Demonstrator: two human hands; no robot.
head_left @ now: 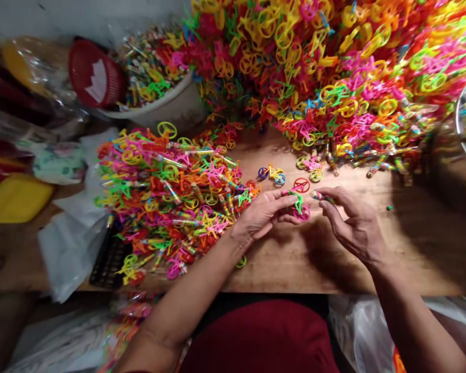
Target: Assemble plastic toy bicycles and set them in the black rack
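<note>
My left hand [267, 211] is closed on a small plastic toy bicycle [299, 203] with a green frame and a magenta wheel. A red wheel [301, 185] shows just above the fingertips; whether it belongs to the same toy I cannot tell. To the right, my right hand [351, 220] pinches a small candy-filled tube [317, 195], its end pointing at the bicycle with a gap between them. Beyond the hands, a yellow toy bicycle [272, 173] with blue wheels and a pink toy bicycle [311, 167] with yellow-green wheels lie on the wooden table [423, 233].
Left of my hands is a heap of toy bicycles and tubes [171, 197]. A far larger pile of toy bicycles [314, 67] rises at the back. Behind the heap stand a white tub [166, 111] and a red basket [97, 72]. A clear-rimmed container [464, 124] is at far right.
</note>
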